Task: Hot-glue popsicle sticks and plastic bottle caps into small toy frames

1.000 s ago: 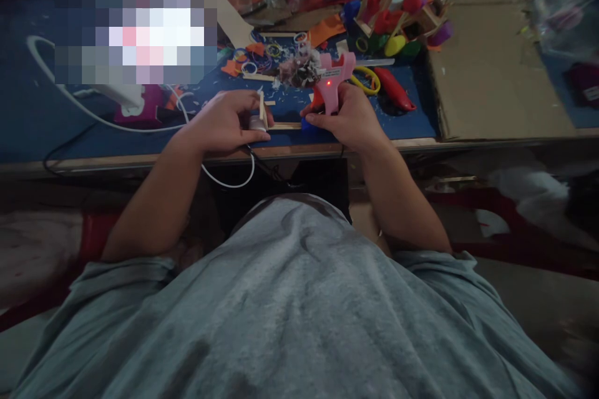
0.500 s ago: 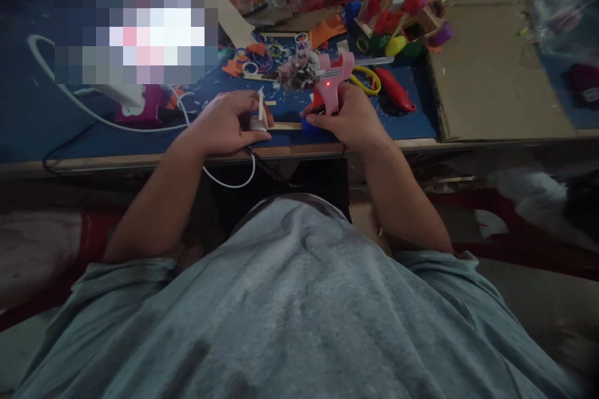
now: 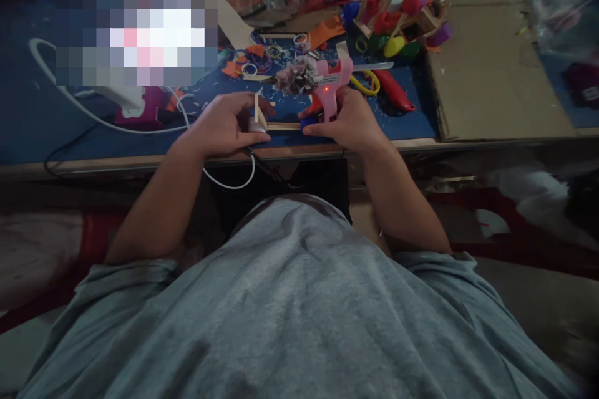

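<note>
My left hand (image 3: 219, 123) is closed around a white bottle cap (image 3: 257, 126), thumb on the near side. A short wooden stick (image 3: 256, 107) stands up at that cap. From there a flat pair of wooden sticks (image 3: 283, 127) runs right to a blue bottle cap (image 3: 309, 120), partly covered by my right thumb. My right hand (image 3: 353, 115) grips the handle of a pink hot glue gun (image 3: 333, 82), its red light lit. Its nozzle end, wrapped in dirty, clumped material, points left above the sticks. A clear glue stick (image 3: 374, 66) juts from the back.
Coloured rubber bands (image 3: 274, 51) and orange scraps litter the blue tabletop. Stick-and-cap pieces (image 3: 397, 12) pile up at the back right beside cardboard (image 3: 496, 75). A red balloon-like piece (image 3: 395, 92) lies near my right hand. A white cable (image 3: 98, 115) loops at left.
The glue gun has shifted slightly left and down in my right hand. The short stick at the white cap leans a little further left. My left hand stays nearly in place.
</note>
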The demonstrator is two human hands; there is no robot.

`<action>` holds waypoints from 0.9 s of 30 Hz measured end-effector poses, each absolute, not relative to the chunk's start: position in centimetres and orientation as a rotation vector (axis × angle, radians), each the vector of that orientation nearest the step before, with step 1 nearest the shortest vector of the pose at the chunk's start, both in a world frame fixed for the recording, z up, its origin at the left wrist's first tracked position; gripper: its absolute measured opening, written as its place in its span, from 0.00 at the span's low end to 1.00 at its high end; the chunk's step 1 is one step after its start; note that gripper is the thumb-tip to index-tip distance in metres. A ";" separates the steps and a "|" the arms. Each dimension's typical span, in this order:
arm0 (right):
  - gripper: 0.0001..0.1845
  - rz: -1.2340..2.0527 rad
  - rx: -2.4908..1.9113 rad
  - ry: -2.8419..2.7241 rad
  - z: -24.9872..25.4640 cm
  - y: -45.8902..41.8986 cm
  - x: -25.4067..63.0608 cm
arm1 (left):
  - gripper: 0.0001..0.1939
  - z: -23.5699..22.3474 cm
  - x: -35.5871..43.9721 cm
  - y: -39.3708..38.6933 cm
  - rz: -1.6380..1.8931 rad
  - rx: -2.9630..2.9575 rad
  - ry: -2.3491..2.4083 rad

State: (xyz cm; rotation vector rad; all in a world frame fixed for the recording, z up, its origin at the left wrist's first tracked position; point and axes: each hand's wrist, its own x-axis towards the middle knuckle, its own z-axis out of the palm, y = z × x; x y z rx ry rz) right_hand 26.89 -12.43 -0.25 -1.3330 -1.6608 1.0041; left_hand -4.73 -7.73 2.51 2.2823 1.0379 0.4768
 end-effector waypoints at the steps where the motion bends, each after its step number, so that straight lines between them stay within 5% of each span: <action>1: 0.24 0.999 -1.335 -1.668 -0.3 -12.4 26.9 | 0.31 2.5 -4.7 -7.7 0.473 2.278 1.045; 6: 0.25 1.002 -1.334 -1.666 -0.4 -12.3 26.9 | 0.22 3.2 -4.4 -7.7 0.421 2.342 0.977; 27: 0.26 0.998 -1.311 -1.667 -0.6 -12.3 26.8 | 0.16 2.8 -4.5 -7.6 0.480 2.356 0.970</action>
